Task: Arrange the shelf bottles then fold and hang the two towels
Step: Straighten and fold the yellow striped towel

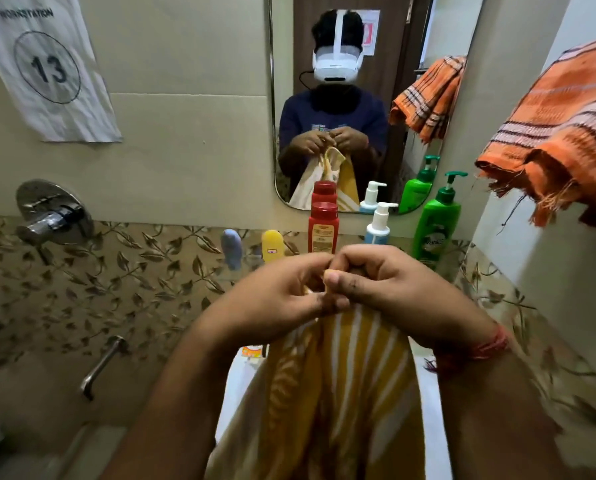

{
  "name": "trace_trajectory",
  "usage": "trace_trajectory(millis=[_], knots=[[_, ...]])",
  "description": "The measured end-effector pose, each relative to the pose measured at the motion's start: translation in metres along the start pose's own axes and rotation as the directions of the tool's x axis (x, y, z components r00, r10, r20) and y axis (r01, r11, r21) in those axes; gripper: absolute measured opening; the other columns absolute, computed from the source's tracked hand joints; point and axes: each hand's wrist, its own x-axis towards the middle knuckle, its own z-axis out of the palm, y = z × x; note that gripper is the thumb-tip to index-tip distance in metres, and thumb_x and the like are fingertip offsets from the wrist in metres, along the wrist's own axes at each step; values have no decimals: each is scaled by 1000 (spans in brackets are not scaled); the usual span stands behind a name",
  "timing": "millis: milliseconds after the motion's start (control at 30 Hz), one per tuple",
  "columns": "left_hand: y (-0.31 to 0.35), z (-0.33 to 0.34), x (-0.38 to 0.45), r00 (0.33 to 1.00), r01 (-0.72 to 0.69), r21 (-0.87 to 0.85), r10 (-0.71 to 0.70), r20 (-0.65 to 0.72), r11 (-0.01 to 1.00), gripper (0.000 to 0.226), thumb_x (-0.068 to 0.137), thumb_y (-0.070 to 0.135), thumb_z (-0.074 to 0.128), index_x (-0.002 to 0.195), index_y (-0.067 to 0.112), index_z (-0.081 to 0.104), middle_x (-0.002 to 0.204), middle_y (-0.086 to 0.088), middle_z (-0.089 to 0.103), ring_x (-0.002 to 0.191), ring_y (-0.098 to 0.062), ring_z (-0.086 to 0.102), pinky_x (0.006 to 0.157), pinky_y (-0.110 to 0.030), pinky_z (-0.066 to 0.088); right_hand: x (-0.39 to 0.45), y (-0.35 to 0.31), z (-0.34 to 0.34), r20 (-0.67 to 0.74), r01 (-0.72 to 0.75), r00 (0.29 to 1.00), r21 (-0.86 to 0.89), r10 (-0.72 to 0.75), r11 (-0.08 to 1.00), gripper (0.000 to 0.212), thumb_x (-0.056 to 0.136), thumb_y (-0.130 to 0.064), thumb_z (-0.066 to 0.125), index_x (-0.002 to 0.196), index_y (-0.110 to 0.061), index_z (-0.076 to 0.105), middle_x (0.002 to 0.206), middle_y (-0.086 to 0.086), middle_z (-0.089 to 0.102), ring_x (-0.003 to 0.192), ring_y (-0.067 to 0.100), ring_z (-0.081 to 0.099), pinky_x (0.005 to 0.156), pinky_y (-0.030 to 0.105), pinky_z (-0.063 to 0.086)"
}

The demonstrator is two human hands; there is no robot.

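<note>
Yellow striped towel (341, 375) hangs lower centre over sink | left hand (275, 292) and right hand (386, 282) both pinch its top edge together, likely matching corners for fold | orange towel (559, 133) draped upper right | bottles (322, 233) lined mid-frame under mirror

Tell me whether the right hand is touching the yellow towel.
Touching. The head view shows the right hand pinching the yellow towel's top edge, beside the left hand.
</note>
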Motion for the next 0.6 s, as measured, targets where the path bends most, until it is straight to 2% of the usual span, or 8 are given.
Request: trace_trajectory(millis=[33,100,200,267,367,433,500,600], knots=[[-3,-1,-1,999,-7,10,8,-41,1000,12,96,26,65,106,20,69,95,10,70,91,-5,67,78,-26,56,-1,1,0,-10,-11,1000,26,11,1000,20,93,-33,63,87,-14,66,83,7,65,80,13,60,71,30,47],[-19,-7,-5,962,26,-26,-33,-273,999,19,96,32,64,85,17,67,76,9,64,71,-4,59,64,-26,48,-10,7,-5,-13,-62,998,93,63,994,18,90,-32,69,88,-14,66,81,1,64,76,11,60,65,25,47],[-43,-23,-12,691,59,-157,-154,-707,986,23,94,39,64,81,20,65,68,15,63,62,-1,54,60,-28,42,-29,17,-18,5,-145,989,180,146,973,16,82,-28,71,84,-13,66,78,0,64,72,13,63,59,22,50],[-47,-28,-15,603,123,-222,-251,-757,967,16,94,42,64,92,26,67,80,13,69,72,-2,63,66,-29,49,-33,18,-21,-36,-144,987,209,155,967,18,81,-30,70,82,-12,66,75,0,65,70,15,64,59,22,51],[-32,-16,-10,859,168,-169,-228,-459,971,52,84,49,63,135,49,52,109,15,65,96,-3,66,75,-18,53,-24,9,-16,-40,-138,988,187,148,973,15,89,-27,71,95,-14,73,90,4,75,84,22,73,73,32,61],[-13,-4,-6,981,84,-173,-112,-161,981,66,84,42,62,147,45,41,119,21,63,110,4,63,82,-10,51,-13,0,-9,9,-119,993,77,119,990,19,91,-26,65,104,-14,72,98,6,74,92,22,73,81,40,61],[-8,1,-3,999,21,-236,-33,-44,971,43,90,35,60,132,33,59,113,22,67,109,7,63,86,-11,50,-8,-4,-5,47,-95,994,-22,96,995,21,92,-30,63,105,-14,71,99,3,73,93,18,71,80,40,60],[-23,-10,-9,990,16,-196,-43,-134,981,14,95,34,59,87,25,67,78,18,65,76,5,60,70,-11,46,-16,-2,-13,21,-80,996,-60,82,995,16,90,-34,68,91,-18,71,85,-8,68,83,7,66,72,26,57]])
